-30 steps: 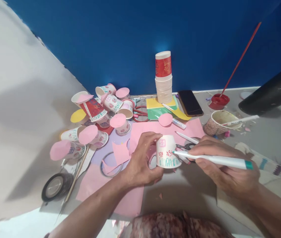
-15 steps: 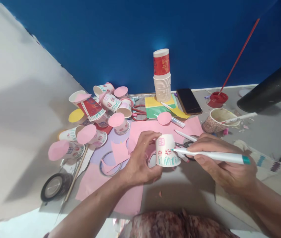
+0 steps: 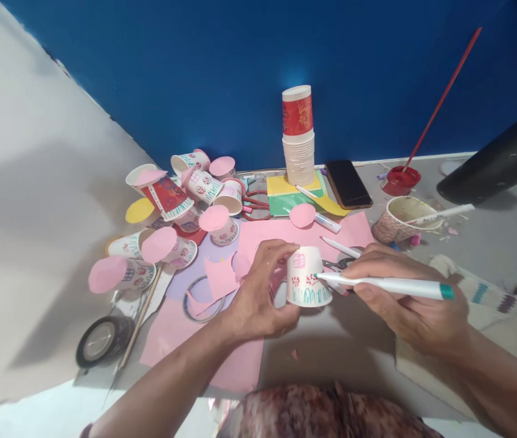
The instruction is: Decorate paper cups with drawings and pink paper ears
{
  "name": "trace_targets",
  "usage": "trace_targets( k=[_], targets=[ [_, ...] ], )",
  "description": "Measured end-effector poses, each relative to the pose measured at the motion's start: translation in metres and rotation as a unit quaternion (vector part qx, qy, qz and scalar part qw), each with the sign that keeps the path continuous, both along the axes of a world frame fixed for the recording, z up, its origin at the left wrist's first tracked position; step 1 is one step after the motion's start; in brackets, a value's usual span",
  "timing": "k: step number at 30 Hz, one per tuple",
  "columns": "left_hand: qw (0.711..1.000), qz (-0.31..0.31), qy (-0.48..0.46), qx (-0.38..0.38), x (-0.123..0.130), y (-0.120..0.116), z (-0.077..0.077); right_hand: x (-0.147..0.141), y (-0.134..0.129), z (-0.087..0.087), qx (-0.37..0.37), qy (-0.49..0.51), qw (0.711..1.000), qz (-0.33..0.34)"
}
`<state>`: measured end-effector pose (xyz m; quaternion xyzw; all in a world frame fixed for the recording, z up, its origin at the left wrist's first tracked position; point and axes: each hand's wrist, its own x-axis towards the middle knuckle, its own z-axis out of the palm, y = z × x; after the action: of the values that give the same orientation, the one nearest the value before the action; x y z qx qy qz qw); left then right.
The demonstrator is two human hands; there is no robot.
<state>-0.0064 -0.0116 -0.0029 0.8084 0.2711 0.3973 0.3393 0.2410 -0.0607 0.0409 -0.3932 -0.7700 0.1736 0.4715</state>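
My left hand [image 3: 265,298] grips a white paper cup [image 3: 306,267], held upside down with its wide rim at the bottom. The cup bears a pink window drawing, red dotted clusters and green strokes along the rim. A white marker with a green end [image 3: 395,286] is pinched in my right hand [image 3: 418,298]. Its green tip meets the cup's side at the red dots, near the right edge. Behind the right fingers lie dark scissors [image 3: 343,263], partly hidden, and another white pen [image 3: 338,246].
Several decorated cups with pink paper discs [image 3: 215,218] crowd the left. A cup stack [image 3: 298,137], phone [image 3: 348,184], red pot [image 3: 399,180] and patterned cup [image 3: 390,228] stand at the back. Black tape [image 3: 97,344], a wooden stick [image 3: 142,316] and pink paper [image 3: 235,365] lie nearer.
The marker and my right hand have shifted slightly left and up along the cup. My left hand keeps the cup in nearly the same place.
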Motion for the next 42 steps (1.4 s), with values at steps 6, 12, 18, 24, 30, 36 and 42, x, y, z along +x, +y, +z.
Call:
trace_targets(
  k=[6,12,18,24,30,36,42],
  targets=[
    [1.0,0.003,0.009,0.004,0.0001,0.0001,0.0003,-0.001,0.0002,0.0011,-0.003,-0.014,1.0,0.006],
    [1.0,0.0,0.012,0.011,0.0006,-0.0004,0.004,-0.0006,0.0005,-0.0008,0.005,0.0,1.0,0.002],
    [1.0,0.003,0.021,0.012,0.0015,-0.0016,0.007,0.0005,-0.0009,-0.001,-0.01,0.004,1.0,0.001],
    [1.0,-0.001,0.022,0.011,0.0017,-0.0023,0.0062,-0.0018,-0.0017,-0.0056,-0.007,0.009,1.0,0.007],
    [1.0,0.001,0.029,0.008,0.0015,-0.0029,0.0072,-0.001,-0.001,-0.004,-0.007,-0.008,1.0,0.009],
    [1.0,0.001,0.026,0.005,0.0015,-0.0029,0.0073,-0.002,-0.0009,-0.0008,0.002,-0.014,1.0,0.011],
    [1.0,0.007,0.02,0.003,0.0016,-0.0025,0.0067,-0.0019,-0.0004,0.0018,0.004,-0.021,1.0,0.015]
  ],
)
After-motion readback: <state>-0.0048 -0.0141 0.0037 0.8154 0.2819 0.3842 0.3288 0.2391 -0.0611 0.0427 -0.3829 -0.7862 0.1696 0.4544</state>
